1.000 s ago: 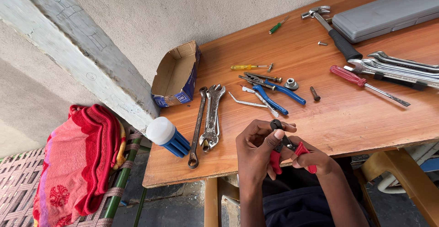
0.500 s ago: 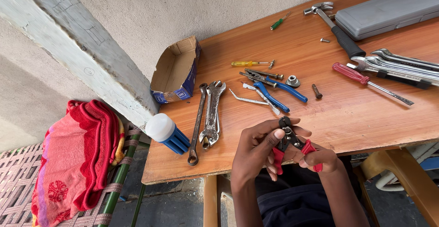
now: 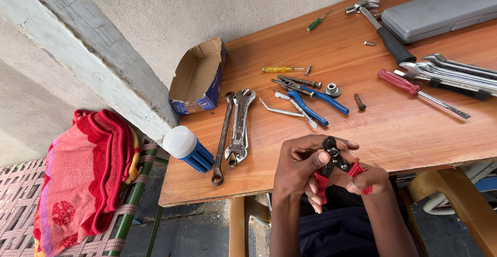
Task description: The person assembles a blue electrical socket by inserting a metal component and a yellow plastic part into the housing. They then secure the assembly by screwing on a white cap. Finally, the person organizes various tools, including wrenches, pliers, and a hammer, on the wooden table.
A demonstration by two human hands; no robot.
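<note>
Both hands hold red-handled pliers (image 3: pixel 335 165) at the near edge of the wooden table (image 3: pixel 404 127). Left hand (image 3: pixel 300 171) curls around one red handle, thumb pressed near the dark pliers head. Right hand (image 3: pixel 368 179) pinches the other red handle, fingers closed on it. Pliers head points up and away from the body, just over the table edge.

Left of the pliers on the table: two long wrenches (image 3: pixel 234 127), white-and-blue plastic piece (image 3: pixel 187 147) at the table corner. Beyond the pliers: blue-handled pliers (image 3: pixel 310 101), nut (image 3: pixel 332 89), bolt (image 3: pixel 359 101), yellow screwdriver (image 3: pixel 279 69). Farther right: red screwdriver (image 3: pixel 414 88), spanners (image 3: pixel 455 71), hammer (image 3: pixel 383 29), grey case (image 3: pixel 440 9). Farther left: open cardboard box (image 3: pixel 199 78). Off the table, far left: red cloth (image 3: pixel 85 174).
</note>
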